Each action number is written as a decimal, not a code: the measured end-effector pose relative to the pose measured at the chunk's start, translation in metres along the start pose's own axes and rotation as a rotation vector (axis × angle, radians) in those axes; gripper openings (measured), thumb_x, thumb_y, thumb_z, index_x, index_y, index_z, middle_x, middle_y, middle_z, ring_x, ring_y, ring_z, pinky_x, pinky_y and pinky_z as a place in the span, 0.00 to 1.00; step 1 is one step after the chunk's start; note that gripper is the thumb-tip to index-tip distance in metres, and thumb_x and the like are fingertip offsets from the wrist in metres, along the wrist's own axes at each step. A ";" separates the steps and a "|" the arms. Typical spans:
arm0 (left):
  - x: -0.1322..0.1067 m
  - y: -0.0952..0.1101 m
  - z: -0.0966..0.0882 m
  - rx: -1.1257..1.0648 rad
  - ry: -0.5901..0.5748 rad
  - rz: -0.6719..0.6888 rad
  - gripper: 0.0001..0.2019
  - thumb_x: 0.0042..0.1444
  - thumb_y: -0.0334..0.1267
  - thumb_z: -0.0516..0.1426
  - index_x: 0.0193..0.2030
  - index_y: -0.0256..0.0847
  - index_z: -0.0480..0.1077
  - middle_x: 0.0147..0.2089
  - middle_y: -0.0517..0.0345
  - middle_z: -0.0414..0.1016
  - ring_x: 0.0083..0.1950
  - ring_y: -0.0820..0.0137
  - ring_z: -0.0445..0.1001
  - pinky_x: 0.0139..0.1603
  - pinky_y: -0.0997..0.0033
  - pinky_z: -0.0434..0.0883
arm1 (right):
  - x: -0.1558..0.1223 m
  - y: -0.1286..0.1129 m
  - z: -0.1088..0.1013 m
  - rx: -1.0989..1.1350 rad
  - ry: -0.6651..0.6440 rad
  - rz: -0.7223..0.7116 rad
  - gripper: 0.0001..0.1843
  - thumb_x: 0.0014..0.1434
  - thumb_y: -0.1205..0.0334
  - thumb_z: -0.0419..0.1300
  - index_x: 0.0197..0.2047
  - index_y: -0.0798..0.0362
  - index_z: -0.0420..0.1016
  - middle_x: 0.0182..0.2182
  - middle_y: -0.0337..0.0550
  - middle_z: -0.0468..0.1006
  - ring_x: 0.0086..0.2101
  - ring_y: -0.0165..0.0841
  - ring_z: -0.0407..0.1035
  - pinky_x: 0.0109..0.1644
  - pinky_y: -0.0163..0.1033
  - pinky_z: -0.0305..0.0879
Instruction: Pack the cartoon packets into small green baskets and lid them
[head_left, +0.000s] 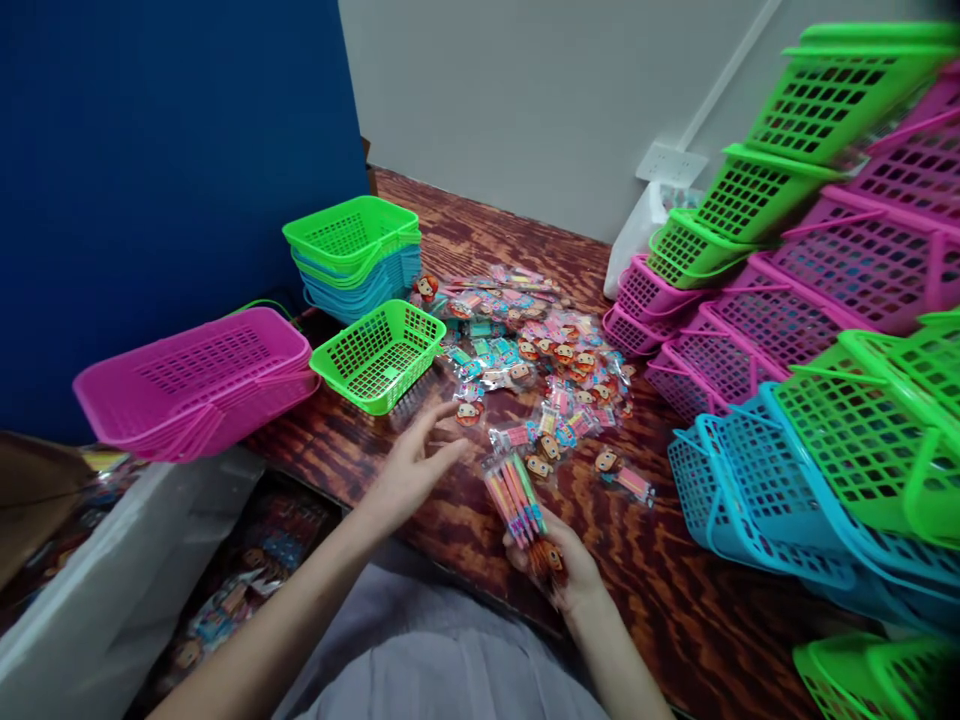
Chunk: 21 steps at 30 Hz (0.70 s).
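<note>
My right hand [566,565] is closed around a bunch of cartoon-head pens [514,495] in clear wrappers, with orange, pink and green barrels pointing away from me. A brown-haired cartoon head shows at the bottom of the bunch, by my fingers. My left hand [412,465] has nothing in it, and its fingers are spread over the table, near a single wrapped cartoon-head piece [470,412]. Beyond both hands spreads a loose pile of similar wrapped pieces [517,330]. One wrapped piece [626,473] lies apart to the right of the bunch.
A green basket [379,400] stands left of the pile. Behind it rises a basket stack [352,265], with pink baskets [195,390] farther left. Tall basket stacks [757,490] line the right side. A sack [112,570] with wrapped goods stands below the table [442,540] at left.
</note>
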<state>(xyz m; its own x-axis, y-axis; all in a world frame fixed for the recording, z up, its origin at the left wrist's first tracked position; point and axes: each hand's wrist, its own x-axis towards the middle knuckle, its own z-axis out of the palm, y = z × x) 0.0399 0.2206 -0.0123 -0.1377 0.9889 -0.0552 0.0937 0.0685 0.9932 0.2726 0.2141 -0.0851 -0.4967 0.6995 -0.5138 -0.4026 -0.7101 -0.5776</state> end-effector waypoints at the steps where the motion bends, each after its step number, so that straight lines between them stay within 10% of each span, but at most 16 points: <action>1: 0.000 -0.003 0.000 -0.008 -0.011 -0.010 0.26 0.58 0.47 0.60 0.61 0.42 0.66 0.58 0.50 0.71 0.52 0.63 0.72 0.53 0.63 0.69 | 0.000 0.001 0.002 0.005 -0.007 -0.004 0.16 0.46 0.58 0.72 0.38 0.54 0.79 0.23 0.42 0.79 0.20 0.29 0.69 0.23 0.31 0.63; 21: -0.001 -0.018 -0.014 -0.031 -0.102 -0.077 0.20 0.57 0.47 0.60 0.53 0.39 0.72 0.55 0.49 0.77 0.57 0.59 0.74 0.59 0.59 0.68 | 0.001 0.011 0.014 0.023 -0.033 0.011 0.13 0.49 0.55 0.70 0.32 0.55 0.76 0.21 0.43 0.78 0.19 0.28 0.66 0.25 0.32 0.61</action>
<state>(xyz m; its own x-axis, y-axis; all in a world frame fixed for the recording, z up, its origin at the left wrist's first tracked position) 0.0248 0.2161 -0.0284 -0.0418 0.9892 -0.1402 0.0563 0.1425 0.9882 0.2572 0.2056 -0.0835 -0.5265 0.6887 -0.4985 -0.4139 -0.7198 -0.5573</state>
